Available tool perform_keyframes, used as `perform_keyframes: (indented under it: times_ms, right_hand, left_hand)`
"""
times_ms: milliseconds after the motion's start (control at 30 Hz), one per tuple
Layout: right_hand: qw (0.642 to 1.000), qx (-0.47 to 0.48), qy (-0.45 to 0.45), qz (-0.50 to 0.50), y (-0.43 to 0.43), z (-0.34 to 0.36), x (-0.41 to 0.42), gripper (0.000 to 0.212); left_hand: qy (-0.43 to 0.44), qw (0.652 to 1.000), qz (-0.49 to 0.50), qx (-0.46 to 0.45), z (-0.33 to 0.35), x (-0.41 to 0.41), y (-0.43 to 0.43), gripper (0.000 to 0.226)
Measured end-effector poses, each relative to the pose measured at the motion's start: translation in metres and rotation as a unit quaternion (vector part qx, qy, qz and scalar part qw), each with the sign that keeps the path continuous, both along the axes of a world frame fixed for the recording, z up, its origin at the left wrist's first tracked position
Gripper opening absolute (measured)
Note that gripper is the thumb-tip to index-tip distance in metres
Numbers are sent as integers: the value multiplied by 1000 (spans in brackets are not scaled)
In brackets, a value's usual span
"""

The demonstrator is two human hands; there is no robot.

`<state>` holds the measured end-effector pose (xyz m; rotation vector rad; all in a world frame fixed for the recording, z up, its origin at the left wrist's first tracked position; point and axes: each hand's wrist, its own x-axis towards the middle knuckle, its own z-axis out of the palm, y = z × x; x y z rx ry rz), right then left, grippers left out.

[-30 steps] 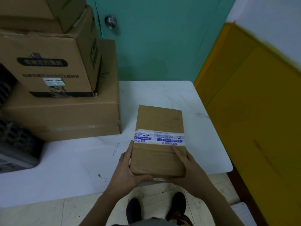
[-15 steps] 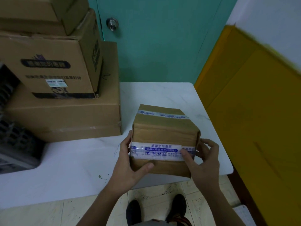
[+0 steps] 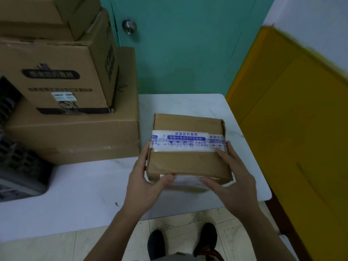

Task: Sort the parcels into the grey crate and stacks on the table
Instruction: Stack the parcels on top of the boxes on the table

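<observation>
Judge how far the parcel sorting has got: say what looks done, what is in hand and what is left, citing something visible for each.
Done: three cardboard boxes stand stacked at left on the table. In hand: the left hand and right hand grip a taped parcel near its front edge. Left: this parcel has no place yet; the grey crate is cut off at the frame's edge, contents unseen.

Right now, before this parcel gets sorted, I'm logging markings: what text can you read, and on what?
"感谢您的惠顾": on the white tape round the small parcel.
"请确认商品完好后签收": on that tape's blue banner, slightly blurred.
"…五星好评": ends a line on the middle carton; the rest is blurred.
That carton's black oval logo, small sticker and side print: too blurred to read.
</observation>
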<state>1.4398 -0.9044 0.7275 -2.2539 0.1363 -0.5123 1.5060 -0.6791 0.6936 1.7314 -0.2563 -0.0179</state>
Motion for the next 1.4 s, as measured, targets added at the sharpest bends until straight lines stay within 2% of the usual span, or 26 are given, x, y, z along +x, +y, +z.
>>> perform_keyframes:
  times_ms: [100,367,567,667,733,800,867,967,1067,1167,1233,1300,1333,1400]
  right_hand:
    - [1000,13,1,-25,0,-4,-1,75]
    - [999,19,6,-25,-2,-5,3,72]
    - [1000,22,17,-7,-6,-7,5,75]
    - [996,35,4,-80,-9,-11,7,76]
    - [989,47,-24,-139,-12,-14,8,68]
    - [986,35,-40,-156,-13,-17,9,53]
    - [986,53,-22,-154,-12,-16,9,45]
    - [982,136,18,-133,-9,-10,8,34]
    - [976,185,36,-110,-7,-3,5,41]
    - [973,199,86,-82,-6,3,4,68]
    - [966,224,110,-66,-6,5,4,78]
    - [964,232,121,-52,-8,7,4,76]
    - [963,233,127,-48,-9,8,5,76]
    - [963,234,131,-42,-9,10,6,76]
  left_hand:
    - [13,1000,12,22,-2,3,-1,86]
    - [24,999,9,42,-3,7,-2,91]
    - [11,998,-14,67,-6,9,0,108]
    - [-30,999,-30,17,-4,10,0,100]
    - [-41,999,-13,-6,-5,11,-1,82]
    - [-23,999,29,14,-4,13,-5,69]
    - [-4,997,65,43,-2,13,-8,74]
    - [-7,997,33,73,-5,14,-10,89]
    - [21,997,-17,73,-5,15,-15,97]
    - [18,997,-23,69,-2,15,-21,98]
    - [-1,998,-16,63,1,17,-23,82]
    - [-13,999,-7,48,3,17,-24,53]
    - [-1,1000,-5,30,5,17,-24,48]
    - [51,999,-11,-5,14,20,-26,58]
